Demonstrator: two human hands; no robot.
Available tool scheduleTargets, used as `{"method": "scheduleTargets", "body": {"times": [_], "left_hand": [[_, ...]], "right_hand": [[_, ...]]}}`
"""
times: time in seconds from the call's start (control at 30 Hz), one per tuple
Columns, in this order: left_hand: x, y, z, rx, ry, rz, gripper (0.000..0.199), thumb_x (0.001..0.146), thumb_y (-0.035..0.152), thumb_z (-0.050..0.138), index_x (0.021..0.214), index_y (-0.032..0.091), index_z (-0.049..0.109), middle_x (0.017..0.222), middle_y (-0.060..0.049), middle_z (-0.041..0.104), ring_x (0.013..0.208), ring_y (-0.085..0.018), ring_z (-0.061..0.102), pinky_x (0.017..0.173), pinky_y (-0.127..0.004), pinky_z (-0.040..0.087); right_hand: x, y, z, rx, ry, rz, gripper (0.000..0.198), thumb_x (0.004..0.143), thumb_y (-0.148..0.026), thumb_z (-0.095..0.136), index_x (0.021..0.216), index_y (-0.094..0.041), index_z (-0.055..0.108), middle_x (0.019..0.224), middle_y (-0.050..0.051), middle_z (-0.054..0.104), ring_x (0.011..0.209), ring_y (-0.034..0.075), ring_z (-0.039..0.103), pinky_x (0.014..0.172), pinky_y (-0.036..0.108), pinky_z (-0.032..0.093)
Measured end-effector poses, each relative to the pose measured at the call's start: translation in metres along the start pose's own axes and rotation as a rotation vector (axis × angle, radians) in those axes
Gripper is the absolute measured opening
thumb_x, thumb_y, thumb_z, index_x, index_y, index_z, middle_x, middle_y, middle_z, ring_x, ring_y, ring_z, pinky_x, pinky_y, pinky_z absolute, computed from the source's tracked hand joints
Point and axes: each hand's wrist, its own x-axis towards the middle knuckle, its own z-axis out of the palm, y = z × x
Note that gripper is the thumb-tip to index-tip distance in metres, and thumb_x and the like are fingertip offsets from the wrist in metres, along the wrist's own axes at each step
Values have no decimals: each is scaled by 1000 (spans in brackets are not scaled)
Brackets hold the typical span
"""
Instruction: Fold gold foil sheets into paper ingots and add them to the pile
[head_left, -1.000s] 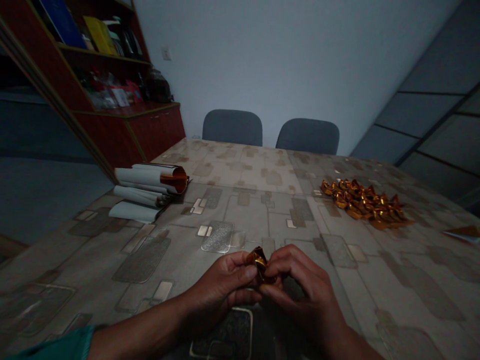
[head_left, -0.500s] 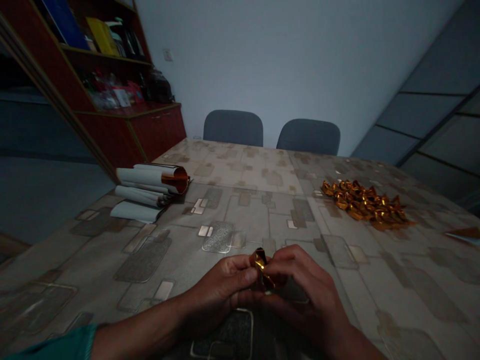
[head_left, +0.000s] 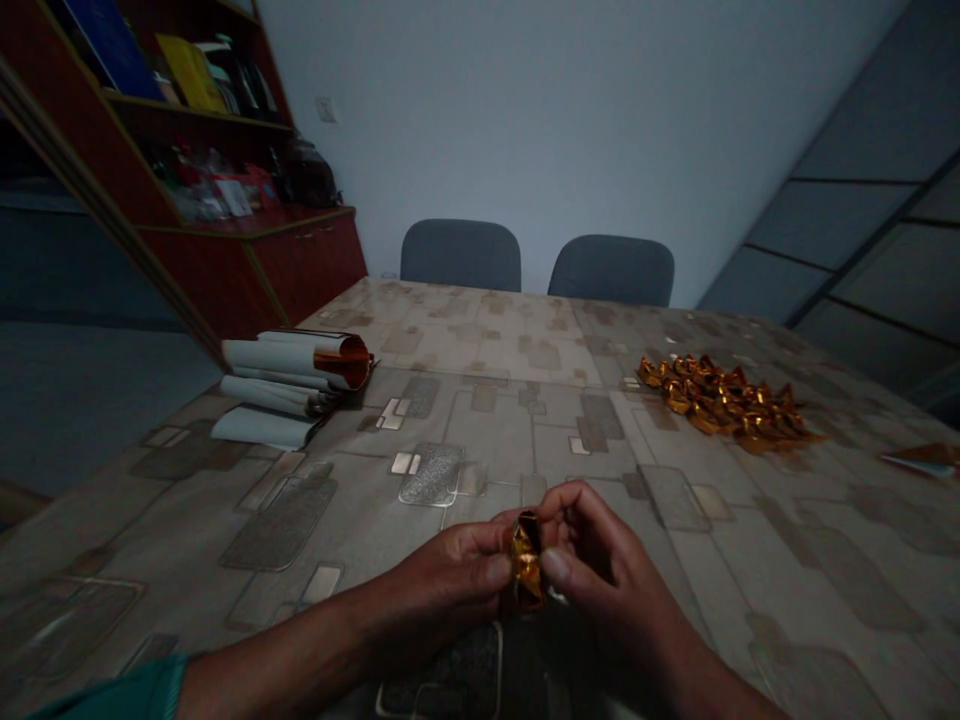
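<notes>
Above the near part of the table, a folded gold foil paper ingot (head_left: 528,565) stands between my two hands, its shiny side facing me. My left hand (head_left: 457,570) is closed on its left side, the thumb pressed against the foil. From the other side my right hand (head_left: 600,560) pinches it with thumb and index finger, the remaining fingers curled. Further off at the right lies a cluster of similar folded gold foil pieces (head_left: 724,400). At the far left is a stack of curled sheets (head_left: 281,360), pale outside and copper-gold inside.
The table (head_left: 495,420) has a patterned cloth. Two grey chairs (head_left: 460,252) stand behind it against the wall. A loose foil piece (head_left: 926,458) lies at the right edge. A red-brown cabinet (head_left: 311,265) with shelves stands back left.
My right thumb has come round to the near side of the foil piece. The foil piece has turned and shows more of its gold face. The view has shifted slightly.
</notes>
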Motion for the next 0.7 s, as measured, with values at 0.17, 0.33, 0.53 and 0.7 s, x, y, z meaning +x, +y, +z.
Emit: {"method": "scheduleTargets", "body": {"times": [0.17,0.33,0.53,0.7], "left_hand": [[3,-3,-3,138,11,-21,23,84,35,74,93,14,78,107,-8,59,82,-14,55,79,-26,45],[2,-5,-4,139,44,-60,19,85,32,73,90,15,78,93,-5,61,78,-14,55,80,-28,45],[0,-7,-3,84,56,-52,25,81,36,78,90,13,78,86,-6,63,75,-15,57,79,-29,45],[-3,-2,-3,22,40,-33,38,80,42,79,108,17,74,118,-10,64,100,-19,59,93,-29,41]], "right_hand": [[3,-3,8,3,-40,151,23,68,-33,69,77,-22,51,64,-3,49,57,13,42,50,25,33],[1,0,10,19,-37,130,20,67,-30,65,81,-22,54,69,-2,51,60,14,44,53,27,34],[3,5,10,-11,-50,136,19,67,-30,64,79,-22,53,66,-2,49,60,14,43,53,28,33],[2,3,1,20,-73,94,25,76,-39,63,91,-20,56,78,1,53,71,17,48,64,31,38]]}}
